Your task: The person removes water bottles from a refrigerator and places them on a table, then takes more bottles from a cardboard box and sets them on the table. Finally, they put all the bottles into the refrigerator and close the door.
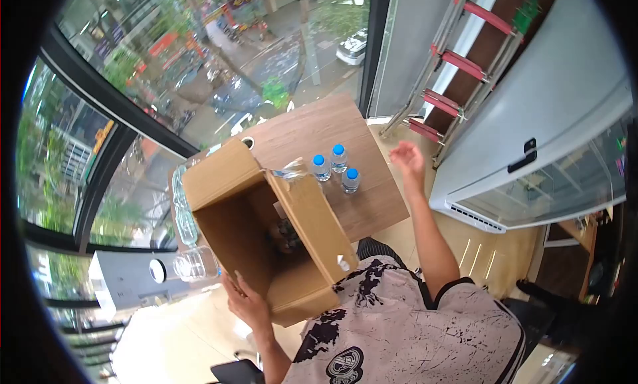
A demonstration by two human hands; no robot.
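My left hand [248, 305] supports the lower left side of a brown cardboard box [229, 254], with its fingers against the wall. The box is tilted so that its mouth faces me and its flaps stand out. Inside lies a dark, patterned thing [287, 236] that I cannot make out. Torn clear tape [290, 171] hangs from the upper flap. My right hand [409, 162] is raised off the table's right side, fingers loosely apart, holding nothing. Between box and right hand, three small water bottles with blue caps [339, 158] stand on the wooden table [372, 194].
Clear plastic wrap [183, 208] lies along the table's left edge. A large clear jug [194, 264] is beyond the box at left. At right are a folding ladder [458, 71] and a white glass-door fridge [531, 118]. Large windows [226, 65] border the table.
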